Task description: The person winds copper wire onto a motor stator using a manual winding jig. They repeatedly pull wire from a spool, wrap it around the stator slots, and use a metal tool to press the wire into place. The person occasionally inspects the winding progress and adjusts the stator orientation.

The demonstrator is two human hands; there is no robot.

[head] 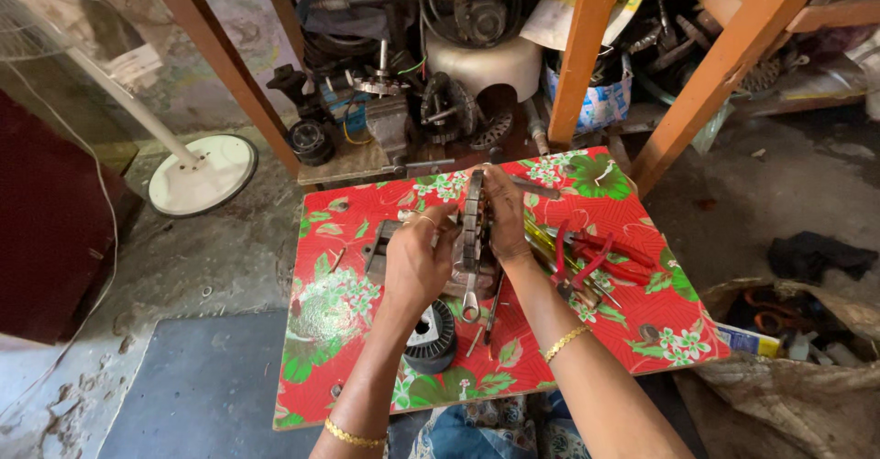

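Place: over the low table with the red floral oilcloth [642, 331], I look down on both hands meeting at its middle.
Left hand: my left hand [417, 262] is closed on the near side of the grey, laminated metal motor core [473, 221], fingers curled against its face.
Right hand: my right hand [506, 216] wraps the far edge of the same core, thumb and fingers pinching it upright.
Core position: it stands on edge, clear of the cloth, between the two palms, above a steel spanner [470, 298].
Core look: stacked thin plates, dull grey, ribbed along the rim; I cannot tell whether windings sit inside.
Doing it well: I judge a firm two-sided grip matters, keeping the stack square so the plates do not shift.
Nearby: red-handled pliers [587, 262] lie right of it; a dark wire spool [433, 335] lies near my left wrist.
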